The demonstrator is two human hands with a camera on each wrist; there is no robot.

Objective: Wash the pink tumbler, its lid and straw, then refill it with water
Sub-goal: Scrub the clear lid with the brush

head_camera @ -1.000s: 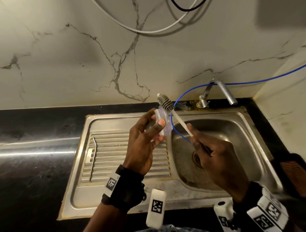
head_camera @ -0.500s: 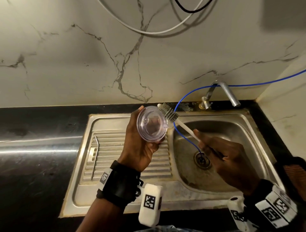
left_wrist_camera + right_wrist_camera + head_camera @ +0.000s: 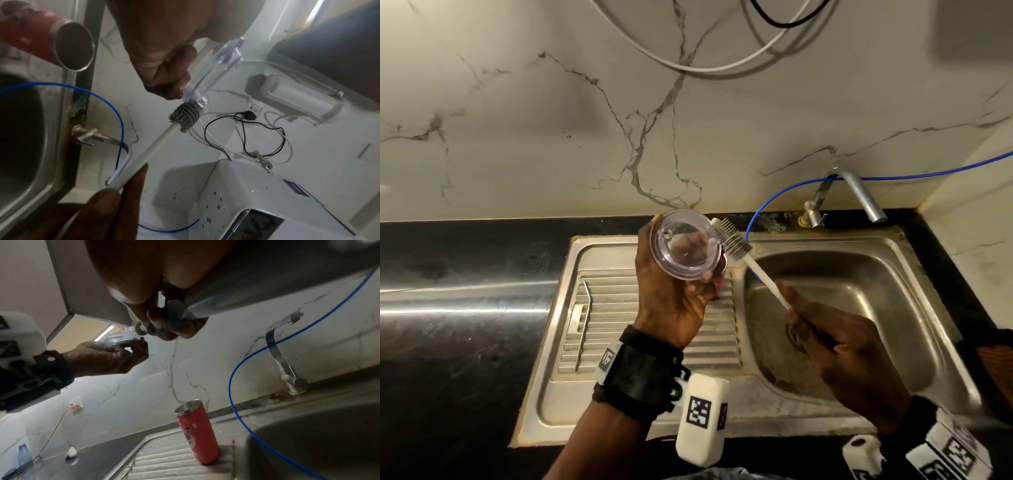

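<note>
Closest to us, our right hand is curled around the white handle of the bottle brush, held well back from the bristles, which gives reach but little pressing force. Just beyond, our left hand grips the clear lid by its rim, fingertips wrapped round the edge and the flat face turned up toward us, with the bristle head touching the lid's right edge above the sink. We judge the lid light, stiff and slick when wet, so the rim is the sound place to hold it, leaving both faces free for the brush. Farther off, the tumbler stands upright and open on the ribbed drainboard, near the basin; it looks like steel, rigid and heavier. The bent rod lying on the drainboard may be the straw, though we cannot be sure.
</note>
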